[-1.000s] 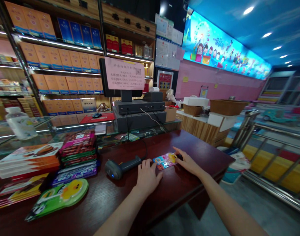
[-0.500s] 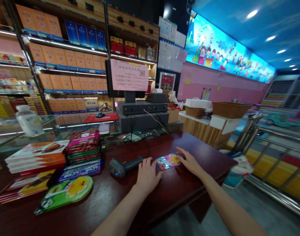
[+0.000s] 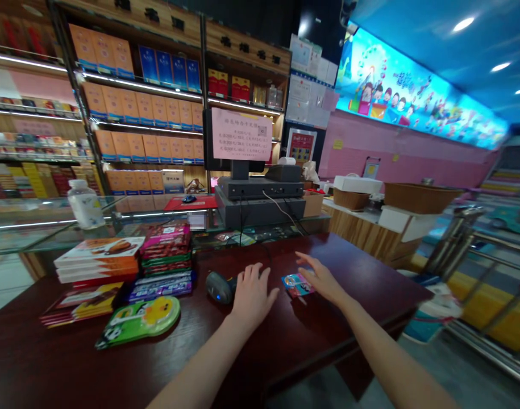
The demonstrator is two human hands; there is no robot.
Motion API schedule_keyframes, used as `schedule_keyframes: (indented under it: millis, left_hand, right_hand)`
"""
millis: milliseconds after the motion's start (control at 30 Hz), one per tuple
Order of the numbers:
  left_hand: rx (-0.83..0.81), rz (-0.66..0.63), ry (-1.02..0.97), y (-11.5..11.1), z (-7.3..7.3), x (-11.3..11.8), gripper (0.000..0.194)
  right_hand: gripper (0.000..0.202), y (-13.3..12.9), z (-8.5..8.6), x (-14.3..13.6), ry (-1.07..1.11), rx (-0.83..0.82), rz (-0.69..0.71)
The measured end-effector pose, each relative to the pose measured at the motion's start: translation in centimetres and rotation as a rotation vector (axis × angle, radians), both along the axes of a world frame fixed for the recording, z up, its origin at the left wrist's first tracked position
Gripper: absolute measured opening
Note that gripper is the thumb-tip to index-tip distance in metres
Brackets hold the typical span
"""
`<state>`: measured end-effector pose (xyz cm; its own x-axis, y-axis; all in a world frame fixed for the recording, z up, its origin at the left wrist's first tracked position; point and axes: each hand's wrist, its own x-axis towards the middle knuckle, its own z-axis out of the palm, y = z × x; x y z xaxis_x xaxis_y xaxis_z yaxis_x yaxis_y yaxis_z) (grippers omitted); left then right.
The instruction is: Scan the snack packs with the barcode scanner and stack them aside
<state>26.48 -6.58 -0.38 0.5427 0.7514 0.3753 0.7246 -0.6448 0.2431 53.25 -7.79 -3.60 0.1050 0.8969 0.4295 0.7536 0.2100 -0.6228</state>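
My left hand (image 3: 253, 295) lies over the handle of a dark grey barcode scanner (image 3: 219, 287), fingers spread and thumb held apart. Its palm and the handle are hidden, so a firm grip does not show. To its right, my right hand (image 3: 323, 279) hovers at a small blue and pink candy packet (image 3: 297, 285), covering the packet's right part. Those fingers are stretched and apart; whether they touch the packet I cannot tell. Left of the scanner lies a green packet with a yellow duck (image 3: 142, 319).
Stacked snack boxes (image 3: 100, 255) and chocolate packs (image 3: 166, 244) stand on the dark red table (image 3: 225, 352), left side. A monitor with a pink notice (image 3: 241, 133) and till (image 3: 260, 207) rise behind. A white bottle (image 3: 86, 204) is on the glass counter; a bin (image 3: 432, 318) stands right.
The view has swung left, so everything sits further right. My left hand has slid onto the scanner's handle. My right hand now covers more of the candy packet.
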Motion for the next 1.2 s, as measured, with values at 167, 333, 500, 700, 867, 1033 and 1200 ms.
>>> schedule_keyframes:
  millis: [167, 333, 500, 700, 867, 1033, 1200]
  left_hand:
    - [0.066, 0.058, -0.026, 1.1, 0.4, -2.7, 0.047]
    - [0.099, 0.128, -0.025, 1.9, 1.0, -5.7, 0.045]
    - [0.143, 0.208, -0.031, 2.6, 1.4, -9.3, 0.042]
    - [0.168, 0.308, 0.004, 3.1, 1.3, -14.5, 0.040]
    - [0.216, 0.380, 0.038, 3.3, 0.9, -18.9, 0.040]
    - [0.197, 0.440, 0.069, 2.8, 0.8, -22.6, 0.039]
    - [0.164, 0.461, 0.106, 2.1, 0.4, -25.8, 0.040]
  right_hand:
    - [0.053, 1.8, 0.7, -3.0, -0.023, 0.006, 0.053]
    - [0.051, 3.5, 1.7, -6.6, -0.026, 0.037, 0.147]
    - [0.049, 4.7, 2.6, -10.3, -0.026, 0.036, 0.237]
    - [0.049, 5.9, 3.4, -14.7, -0.034, 0.084, 0.377]
    - [0.049, 6.0, 4.6, -19.2, -0.115, 0.096, 0.482]
    - [0.053, 5.1, 5.8, -24.1, -0.223, 0.122, 0.583]
    - [0.054, 4.1, 5.8, -28.4, -0.347, 0.123, 0.674]
